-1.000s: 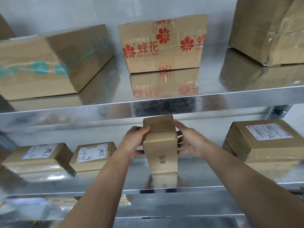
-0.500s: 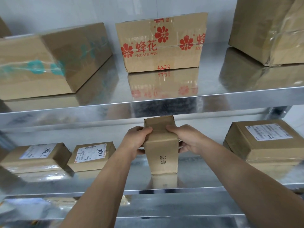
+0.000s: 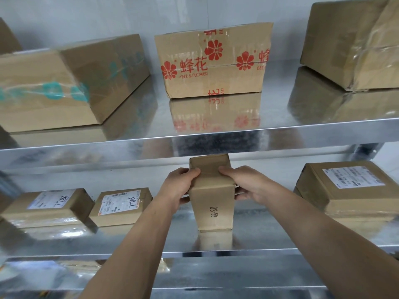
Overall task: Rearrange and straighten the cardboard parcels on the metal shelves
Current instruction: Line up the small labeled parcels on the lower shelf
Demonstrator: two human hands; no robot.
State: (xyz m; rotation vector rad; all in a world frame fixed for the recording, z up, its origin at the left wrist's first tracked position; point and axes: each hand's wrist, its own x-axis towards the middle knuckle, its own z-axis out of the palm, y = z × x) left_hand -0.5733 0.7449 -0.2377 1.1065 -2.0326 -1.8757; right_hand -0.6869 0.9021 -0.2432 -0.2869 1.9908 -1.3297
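Observation:
A small upright cardboard parcel (image 3: pixel 213 203) marked "DS-5B" stands on the middle metal shelf (image 3: pixel 269 238). My left hand (image 3: pixel 176 185) grips its left side with the thumb over the top edge. My right hand (image 3: pixel 246 183) grips its right side, thumb on top as well. To the left lie two flat parcels with white labels (image 3: pixel 47 207) (image 3: pixel 122 206). A stack of two flat labelled parcels (image 3: pixel 347 188) lies at the right.
The upper shelf (image 3: pixel 216 134) carries a tilted box with teal tape (image 3: pixel 64 80), a "Bee & Flower" box (image 3: pixel 213 61) at the centre and a large taped box (image 3: pixel 354 42) at the right. The upper shelf's front edge hangs just above the held parcel.
My right hand shifted from a flat touch on the parcel's side to a grip with the thumb over its top. The parcel stays upright in the same spot.

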